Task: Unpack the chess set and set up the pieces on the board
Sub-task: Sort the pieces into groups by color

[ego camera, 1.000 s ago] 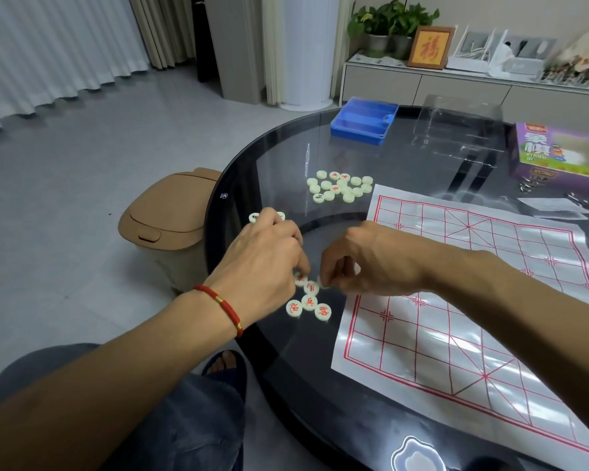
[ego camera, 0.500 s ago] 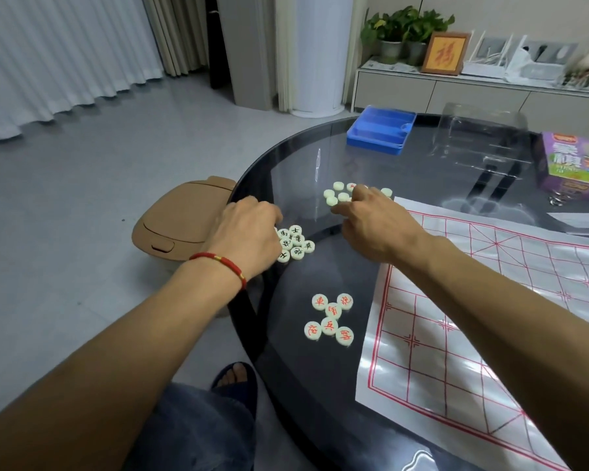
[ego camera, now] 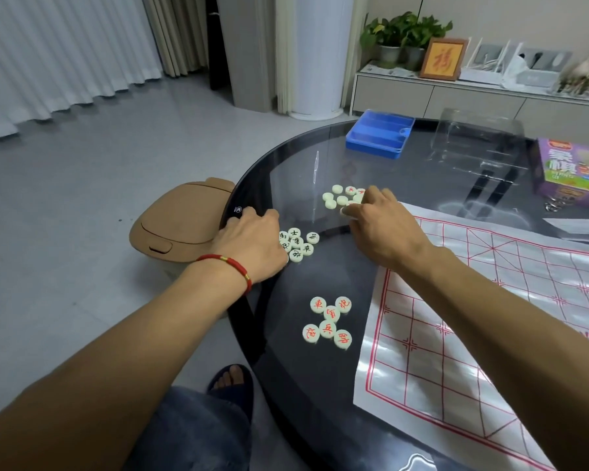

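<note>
While the paper board point(ego camera: 510, 300) lies flat on the right half of the glass table point(ego camera: 286, 164) with no piece on it yet, the person sorts the round pieces beside it, apparently by colour, so that each side can be laid out in turn. Three groups sit on the bare glass left of the board. Nearest the person, six red-marked pieces point(ego camera: 327, 319) lie face up in a tight cluster, well apart from both hands. Further off, the left hand point(ego camera: 252, 244) rests at the table's edge with its fingers curled down over the near side of the black-marked pieces point(ego camera: 298, 244); whether it pinches one cannot be told, since the fingertips are hidden. Beyond that, the right hand point(ego camera: 381, 226) reaches into the mixed far pile point(ego camera: 342, 197), where some pieces lie blank side up, and its fingertips seem to pinch a piece at the pile's near edge, though that piece is blurred. The blue tray point(ego camera: 380, 136), the clear lid point(ego camera: 480, 144) and the purple box point(ego camera: 572, 171) stand at the table's far side, out of the sorting area. Judging by this, unpacking is done and placing has not begun.
</note>
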A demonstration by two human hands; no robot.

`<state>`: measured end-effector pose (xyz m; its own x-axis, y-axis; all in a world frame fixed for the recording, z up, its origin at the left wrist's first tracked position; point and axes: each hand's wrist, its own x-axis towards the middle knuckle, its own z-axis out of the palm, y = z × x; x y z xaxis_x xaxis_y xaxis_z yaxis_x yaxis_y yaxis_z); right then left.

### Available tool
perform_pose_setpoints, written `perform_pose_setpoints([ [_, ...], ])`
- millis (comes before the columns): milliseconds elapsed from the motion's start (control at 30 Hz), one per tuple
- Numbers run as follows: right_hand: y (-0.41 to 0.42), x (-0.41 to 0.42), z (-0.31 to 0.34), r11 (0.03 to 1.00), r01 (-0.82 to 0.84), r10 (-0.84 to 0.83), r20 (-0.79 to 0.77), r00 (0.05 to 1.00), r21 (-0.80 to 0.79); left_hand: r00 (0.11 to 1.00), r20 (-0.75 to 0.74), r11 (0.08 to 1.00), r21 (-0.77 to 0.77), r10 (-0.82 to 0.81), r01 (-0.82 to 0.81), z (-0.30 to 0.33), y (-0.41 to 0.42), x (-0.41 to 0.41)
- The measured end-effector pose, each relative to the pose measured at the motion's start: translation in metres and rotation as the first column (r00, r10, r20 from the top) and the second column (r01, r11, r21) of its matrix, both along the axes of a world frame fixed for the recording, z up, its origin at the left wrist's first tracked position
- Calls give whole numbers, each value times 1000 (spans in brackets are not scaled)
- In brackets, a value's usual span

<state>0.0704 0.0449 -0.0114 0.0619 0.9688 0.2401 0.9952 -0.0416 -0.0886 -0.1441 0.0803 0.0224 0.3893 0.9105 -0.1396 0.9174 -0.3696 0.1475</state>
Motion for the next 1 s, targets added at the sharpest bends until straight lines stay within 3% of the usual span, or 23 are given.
perform_pose_setpoints([
  [167, -15, -4, 9, 993, -119, 120, -32, 992, 21, 1000, -5, 987, 159, 5, -4, 4, -4, 10],
  [267, -26, -4, 14, 991, -134, 133, -104, 986, -4, 992, 128, 970, 243, -16, -15, 9, -8, 18],
  [333, -29, -1, 19, 994, -111, 110, -260, 959, 10, 970, 233, 963, 269, -68, 3, 11, -11, 22],
  [500, -46, 1, 34, 992, -101, 21, -681, 732, -78, 874, 467, 989, 113, -133, 90, 12, -16, 31],
  [600, -58, -6, 41, 990, -137, 52, -805, 591, -36, 791, 603, 984, -58, -99, 168, 11, -26, 36],
  [667, -61, -9, 42, 990, -141, 60, -831, 552, -23, 724, 690, 971, -156, -24, 182, 10, -30, 38],
  [733, -60, -10, 40, 991, -129, 54, -815, 578, -26, 707, 708, 975, -162, 8, 152, 10, -29, 36],
  [800, -55, -8, 37, 996, -88, 41, -726, 686, -27, 753, 658, 996, -59, -17, 74, 8, -18, 29],
  [900, -49, 1, 32, 1000, 9, 2, -453, 891, 22, 836, 546, 986, 160, -55, -40, 4, 7, 18],
  [1000, -47, 12, 25, 996, 65, -51, -223, 973, 56, 851, 523, 982, 178, -45, -57, -2, 30, 16],
])
